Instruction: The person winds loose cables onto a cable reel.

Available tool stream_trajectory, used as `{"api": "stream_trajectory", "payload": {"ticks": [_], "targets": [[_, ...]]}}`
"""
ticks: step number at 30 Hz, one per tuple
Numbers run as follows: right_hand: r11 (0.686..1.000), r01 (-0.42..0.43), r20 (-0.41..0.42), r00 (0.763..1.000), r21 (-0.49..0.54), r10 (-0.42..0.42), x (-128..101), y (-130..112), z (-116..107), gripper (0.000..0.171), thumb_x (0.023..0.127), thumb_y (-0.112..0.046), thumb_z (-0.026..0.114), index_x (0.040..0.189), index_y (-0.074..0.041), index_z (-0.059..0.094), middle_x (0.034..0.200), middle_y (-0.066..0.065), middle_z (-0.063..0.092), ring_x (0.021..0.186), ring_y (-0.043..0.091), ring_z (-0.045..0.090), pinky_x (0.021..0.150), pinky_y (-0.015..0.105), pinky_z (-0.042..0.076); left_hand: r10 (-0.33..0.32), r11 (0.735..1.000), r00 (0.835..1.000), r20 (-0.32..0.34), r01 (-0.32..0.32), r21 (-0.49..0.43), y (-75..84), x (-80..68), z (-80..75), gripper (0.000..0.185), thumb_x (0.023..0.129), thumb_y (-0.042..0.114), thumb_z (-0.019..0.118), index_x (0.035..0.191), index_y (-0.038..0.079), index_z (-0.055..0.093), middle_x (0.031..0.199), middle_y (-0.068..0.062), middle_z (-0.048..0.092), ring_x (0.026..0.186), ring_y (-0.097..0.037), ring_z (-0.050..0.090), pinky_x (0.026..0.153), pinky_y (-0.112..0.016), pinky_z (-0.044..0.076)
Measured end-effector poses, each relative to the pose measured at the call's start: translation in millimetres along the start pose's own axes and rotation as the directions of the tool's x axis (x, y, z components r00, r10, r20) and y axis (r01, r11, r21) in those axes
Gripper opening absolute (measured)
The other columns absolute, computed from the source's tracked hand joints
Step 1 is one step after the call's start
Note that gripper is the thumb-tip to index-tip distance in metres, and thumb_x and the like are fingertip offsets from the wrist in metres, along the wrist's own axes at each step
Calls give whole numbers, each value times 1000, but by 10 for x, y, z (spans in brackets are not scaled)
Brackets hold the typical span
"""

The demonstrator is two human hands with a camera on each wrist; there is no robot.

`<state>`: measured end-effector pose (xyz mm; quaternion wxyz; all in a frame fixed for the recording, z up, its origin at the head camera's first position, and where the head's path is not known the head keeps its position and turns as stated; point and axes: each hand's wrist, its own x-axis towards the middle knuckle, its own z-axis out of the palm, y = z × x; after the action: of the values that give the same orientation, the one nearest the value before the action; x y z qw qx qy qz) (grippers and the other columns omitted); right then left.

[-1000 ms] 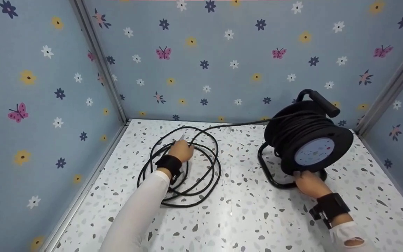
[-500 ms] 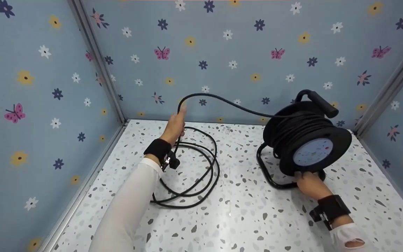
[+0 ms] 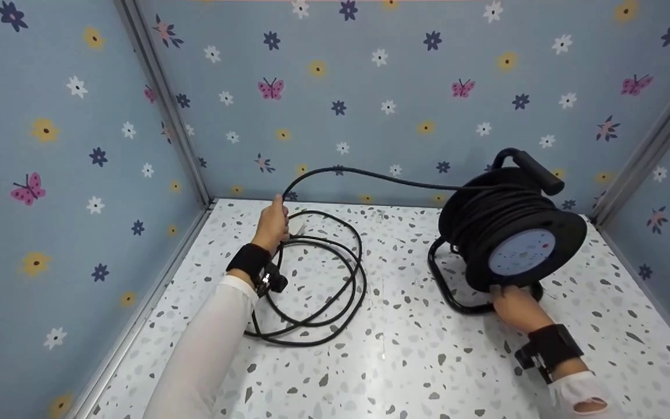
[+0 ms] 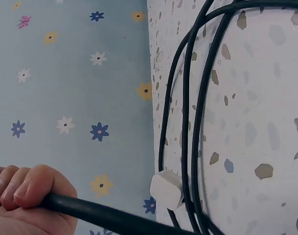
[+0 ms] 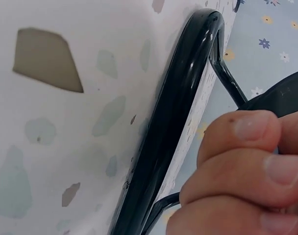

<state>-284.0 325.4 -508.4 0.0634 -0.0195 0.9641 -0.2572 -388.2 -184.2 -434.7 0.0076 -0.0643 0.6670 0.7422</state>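
My left hand (image 3: 272, 222) is raised over the left part of the table and grips a black cable (image 3: 358, 171). From that hand the cable arches over to a black cable reel (image 3: 501, 203) on the right. In the left wrist view the fingers (image 4: 36, 186) are curled round the cable. My right hand (image 3: 518, 307) holds the lower rim of the reel, with its fingers (image 5: 237, 171) bent; the exact contact is partly hidden. Loose loops of cable (image 3: 353, 279) lie below and beside my left hand, with a white plug (image 4: 167, 190) among them.
The reel stands tilted on a black tubular frame (image 3: 444, 285) with a handle (image 3: 538, 173) on top. Its front has a pale socket disc (image 3: 522, 252). The speckled table (image 3: 405, 361) is bounded by flowered blue panels (image 3: 370, 75) at the back and sides.
My left hand has lifted the cable off the table, then moved a little left and down. The stretch to the reel now arches upward. My right hand stays at the reel's rim.
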Motion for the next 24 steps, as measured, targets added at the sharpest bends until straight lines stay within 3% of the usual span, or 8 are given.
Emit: {"api": "stream_trajectory", "payload": {"ticks": [4, 7, 11, 12, 13, 17, 19, 24], "targets": [[1000, -6, 3, 1000, 6, 6, 3, -4, 8, 65, 118, -30, 21, 111, 13, 69, 113, 38, 68, 98, 46, 69, 100, 70, 50, 16, 998, 998, -67, -20, -59, -71, -30, -139, 58, 120, 43, 26, 68, 18, 33, 56, 11, 25, 46, -4, 18, 46, -21, 21], [1000, -9, 0, 1000, 6, 9, 4, 0, 8, 65, 118, -30, 20, 106, 11, 70, 107, 35, 69, 93, 43, 68, 97, 68, 52, 25, 998, 994, -103, -29, -46, -144, -37, -242, 58, 120, 42, 27, 68, 19, 34, 56, 12, 26, 47, -4, 19, 48, -22, 22], [999, 30, -13, 999, -18, -30, 5, 5, 15, 60, 118, -24, 21, 100, 8, 69, 98, 30, 69, 87, 41, 68, 91, 66, 53, 30, 987, 994, -108, -12, 162, -311, -21, -343, 55, 120, 41, 26, 72, 17, 38, 58, 9, 29, 48, -7, 25, 50, -24, 28], [999, 38, -18, 999, -22, -38, 3, -2, 15, 59, 118, -23, 22, 100, 8, 69, 98, 30, 69, 86, 40, 68, 91, 67, 54, 22, 971, 994, -108, 5, 240, -367, -13, -360, 54, 119, 41, 27, 75, 15, 43, 60, 7, 31, 49, -8, 27, 50, -24, 30], [999, 45, -18, 999, -26, -45, 1, -13, 13, 59, 117, -22, 22, 98, 8, 69, 95, 29, 69, 84, 40, 67, 89, 66, 54, -1, 951, 995, -100, 32, 307, -552, 146, -441, 54, 118, 44, 28, 80, 12, 50, 59, 6, 34, 47, -8, 30, 49, -25, 32], [999, 34, -14, 999, -25, -34, 2, -67, 12, 59, 118, -23, 23, 84, -1, 65, 86, 22, 66, 77, 34, 63, 84, 62, 55, -80, 836, 997, -3, 68, 544, -1092, 475, -647, 58, 115, 51, 33, 108, 5, 66, 76, -5, 57, 45, -13, 40, 45, -30, 40], [1000, 19, -11, 1000, -17, -19, 1, -89, 17, 58, 118, -27, 23, 81, -4, 63, 87, 21, 65, 77, 33, 63, 83, 60, 55, -122, 800, 990, 66, 59, 597, -1394, 697, -751, 60, 113, 56, 35, 99, 8, 68, 74, -4, 57, 43, -14, 40, 43, -32, 39], [999, -10, -4, 1000, 48, 10, -31, -148, 46, 65, 118, -35, 24, 101, 8, 69, 105, 36, 70, 94, 49, 72, 92, 63, 56, -143, 724, 981, 132, 13, 690, -1593, 755, -640, 58, 115, 54, 31, 72, 20, 51, 62, 4, 48, 43, -14, 42, 46, -33, 39]]}}
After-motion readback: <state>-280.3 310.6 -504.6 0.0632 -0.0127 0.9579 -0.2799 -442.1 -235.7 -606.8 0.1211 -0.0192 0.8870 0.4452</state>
